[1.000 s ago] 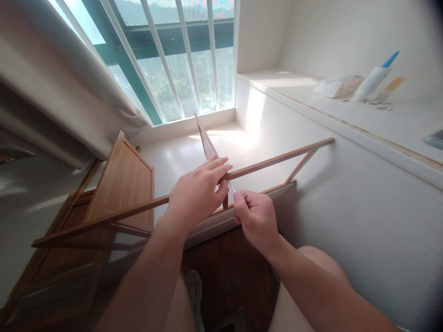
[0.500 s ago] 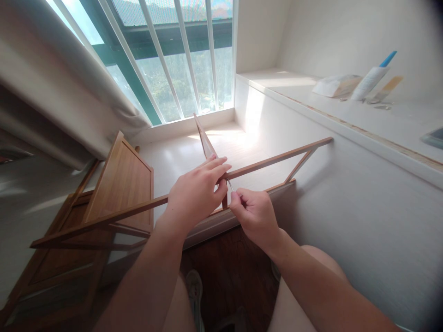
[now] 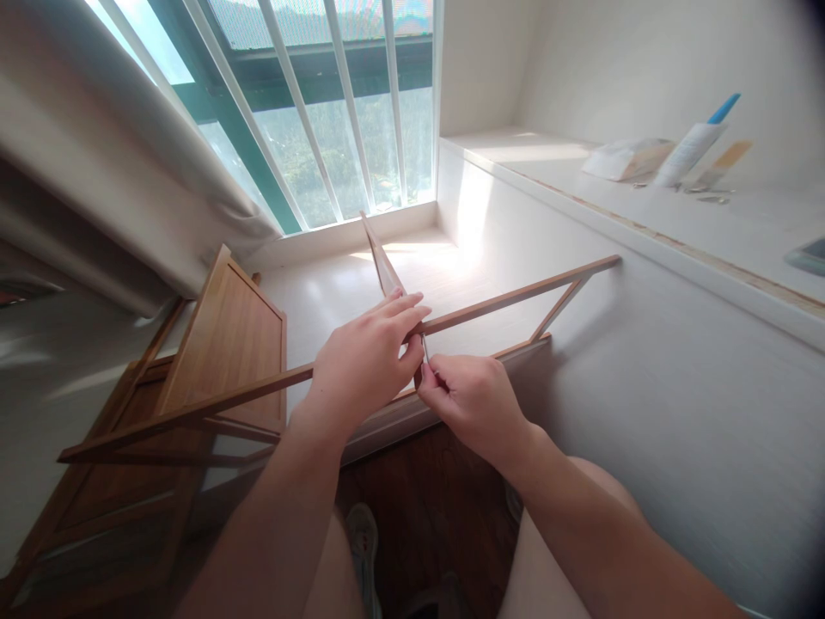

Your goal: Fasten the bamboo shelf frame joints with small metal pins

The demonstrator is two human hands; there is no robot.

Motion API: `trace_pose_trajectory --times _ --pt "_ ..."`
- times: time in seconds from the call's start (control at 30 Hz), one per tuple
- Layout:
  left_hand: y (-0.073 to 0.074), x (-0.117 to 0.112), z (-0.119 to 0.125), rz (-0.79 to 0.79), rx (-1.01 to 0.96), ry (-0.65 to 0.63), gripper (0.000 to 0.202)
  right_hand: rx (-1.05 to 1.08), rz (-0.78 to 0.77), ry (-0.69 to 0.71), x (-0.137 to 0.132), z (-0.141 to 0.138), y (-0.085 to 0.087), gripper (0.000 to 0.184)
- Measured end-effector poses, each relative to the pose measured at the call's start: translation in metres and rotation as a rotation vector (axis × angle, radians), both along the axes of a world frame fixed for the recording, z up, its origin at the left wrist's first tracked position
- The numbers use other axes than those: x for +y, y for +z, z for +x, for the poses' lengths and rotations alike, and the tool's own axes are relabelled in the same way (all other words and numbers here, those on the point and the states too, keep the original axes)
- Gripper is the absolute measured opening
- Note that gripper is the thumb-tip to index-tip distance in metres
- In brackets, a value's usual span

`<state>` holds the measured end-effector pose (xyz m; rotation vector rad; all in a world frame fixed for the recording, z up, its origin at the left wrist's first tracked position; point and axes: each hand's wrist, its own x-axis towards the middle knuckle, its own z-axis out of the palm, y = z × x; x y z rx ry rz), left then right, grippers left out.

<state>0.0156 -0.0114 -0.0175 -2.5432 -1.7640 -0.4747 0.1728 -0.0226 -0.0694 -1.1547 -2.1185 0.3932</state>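
Observation:
My left hand [image 3: 367,361] is closed over the joint of a brown wooden frame, its fingers lying across the long rail [image 3: 516,297] and its thumb bent below. Just under that joint, my right hand [image 3: 473,400] pinches a thin metal hex key [image 3: 425,348]. The key's shaft points up at the wood beside my left thumb; its tip and its lower end are hidden. Behind my left fingers, a narrow wooden panel [image 3: 381,258] runs off toward the window.
Wooden slatted panels [image 3: 225,344] stand at the left below a curtain [image 3: 129,163]. At the right, a white ledge [image 3: 547,155] holds a white tube with a blue nozzle [image 3: 693,155], a plastic bag [image 3: 625,161] and small metal pieces. A barred window [image 3: 322,112] lies ahead.
My right hand has shifted slightly left and turned, swinging the hex key's shaft from slanted to nearly upright. My left hand and the wooden frame stay in place.

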Motion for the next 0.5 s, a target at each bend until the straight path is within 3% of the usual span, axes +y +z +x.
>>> trace_pose_trajectory --times 0.3,0.5 --pt "-0.0008 -0.0008 -0.0003 0.0 0.011 0.001 0.038 -0.084 0.025 -0.011 0.0023 0.0065 0.0069 0.029" --pt "-0.0008 -0.0007 -0.0004 0.009 0.019 -0.001 0.038 0.011 -0.074 0.011 0.0032 0.0066 0.0065 0.031"
